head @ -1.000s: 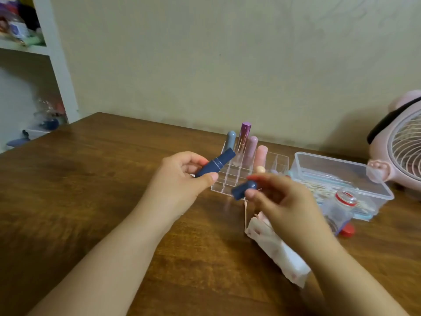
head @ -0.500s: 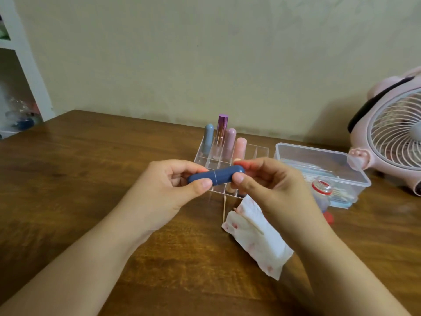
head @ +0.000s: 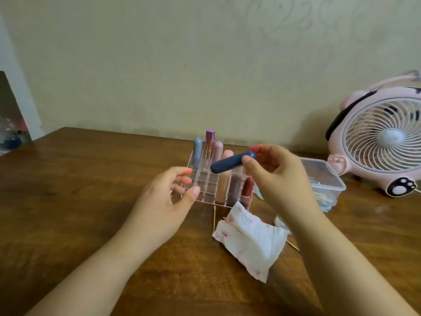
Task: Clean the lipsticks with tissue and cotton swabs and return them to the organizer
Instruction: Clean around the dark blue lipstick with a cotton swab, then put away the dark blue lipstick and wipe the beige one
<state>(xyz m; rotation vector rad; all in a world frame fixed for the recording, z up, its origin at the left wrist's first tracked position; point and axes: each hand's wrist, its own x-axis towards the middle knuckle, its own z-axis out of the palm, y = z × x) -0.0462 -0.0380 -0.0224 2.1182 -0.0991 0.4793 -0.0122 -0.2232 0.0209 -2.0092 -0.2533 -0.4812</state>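
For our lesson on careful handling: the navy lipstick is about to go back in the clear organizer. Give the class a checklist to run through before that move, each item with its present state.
1. Cap closed on the navy lipstick: ok, it reads as one closed tube.
2. Secure hold: ok, the right hand pinches its far end.
3. Tube upright for the slot: not ok, it lies nearly level.
4. Free slot in the organizer: ok, several near-left cells stand empty.
5. Organizer steadied: cannot tell whether the left hand, held open at its near-left corner, touches it.
6. Tube wiped clean: cannot tell.
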